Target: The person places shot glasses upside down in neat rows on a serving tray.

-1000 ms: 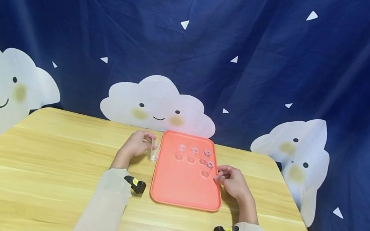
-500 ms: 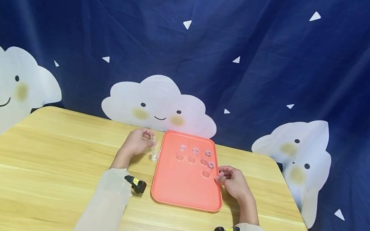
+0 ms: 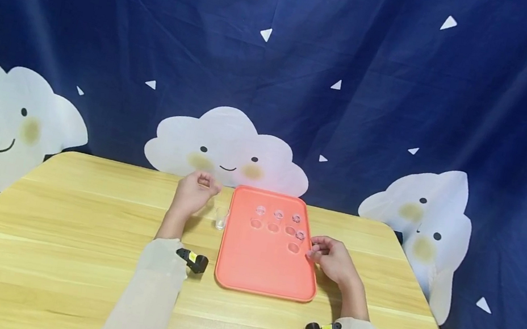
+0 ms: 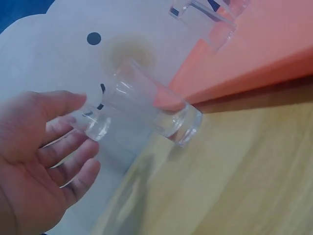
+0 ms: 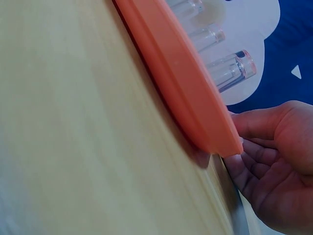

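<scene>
My left hand is raised over the table just left of the tray. Between its thumb and fingers it pinches a small clear shot glass, which the fingers hide in the head view. A second clear shot glass stands upright on the table, beside the left edge of the coral tray. My right hand holds that tray by its right edge, the thumb at the rim and other fingers lower down.
Several clear glasses stand on the far half of the tray, one close to its right rim. A wood-grain table lies under everything. Behind its far edge hangs a dark blue cloth with clouds.
My left hand has lifted up and back, away from the standing shot glass, taking the other shot glass along. The right hand and tray have stayed in place.
</scene>
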Action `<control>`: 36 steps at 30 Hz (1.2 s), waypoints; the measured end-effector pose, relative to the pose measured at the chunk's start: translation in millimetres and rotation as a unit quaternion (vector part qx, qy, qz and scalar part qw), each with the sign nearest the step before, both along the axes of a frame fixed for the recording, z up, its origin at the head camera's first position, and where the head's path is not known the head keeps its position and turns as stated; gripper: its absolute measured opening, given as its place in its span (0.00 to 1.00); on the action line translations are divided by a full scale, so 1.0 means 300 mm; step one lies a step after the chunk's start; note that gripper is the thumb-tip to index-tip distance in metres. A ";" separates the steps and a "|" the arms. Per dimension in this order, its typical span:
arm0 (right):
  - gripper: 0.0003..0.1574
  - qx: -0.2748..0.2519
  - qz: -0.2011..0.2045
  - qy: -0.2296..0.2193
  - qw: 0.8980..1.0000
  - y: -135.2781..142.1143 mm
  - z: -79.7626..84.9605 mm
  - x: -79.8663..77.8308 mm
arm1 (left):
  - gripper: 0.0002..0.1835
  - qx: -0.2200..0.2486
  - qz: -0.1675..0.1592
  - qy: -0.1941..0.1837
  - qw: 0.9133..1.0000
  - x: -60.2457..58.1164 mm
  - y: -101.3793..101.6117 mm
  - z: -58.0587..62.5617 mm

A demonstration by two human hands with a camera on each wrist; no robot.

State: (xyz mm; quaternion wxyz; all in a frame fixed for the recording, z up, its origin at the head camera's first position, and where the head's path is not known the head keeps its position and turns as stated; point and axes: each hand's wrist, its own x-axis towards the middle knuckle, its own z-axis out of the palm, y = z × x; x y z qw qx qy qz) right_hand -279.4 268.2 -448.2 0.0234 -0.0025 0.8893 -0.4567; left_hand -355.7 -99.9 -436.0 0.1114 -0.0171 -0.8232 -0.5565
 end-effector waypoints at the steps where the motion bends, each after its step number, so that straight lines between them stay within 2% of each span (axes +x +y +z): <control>1: 0.20 0.000 0.000 0.000 1.000 0.000 0.000 0.000 | 0.18 0.009 0.002 0.003 1.000 -0.001 0.000 0.004; 7: 0.20 0.005 -0.003 -0.002 1.000 -0.002 0.003 0.002 | 0.21 0.034 -0.001 0.019 0.999 0.004 0.005 0.049; 17: 0.19 0.004 -0.001 -0.002 1.000 0.000 0.001 -0.002 | 0.21 0.023 -0.022 0.055 0.998 0.019 0.046 0.103; 24: 0.19 0.007 -0.002 -0.001 1.000 0.001 -0.001 -0.003 | 0.22 0.016 -0.038 0.061 0.997 0.027 0.092 0.120; 36: 0.19 0.004 0.001 0.005 1.000 0.001 -0.003 -0.005 | 0.17 0.000 -0.084 0.082 0.993 0.041 0.158 0.131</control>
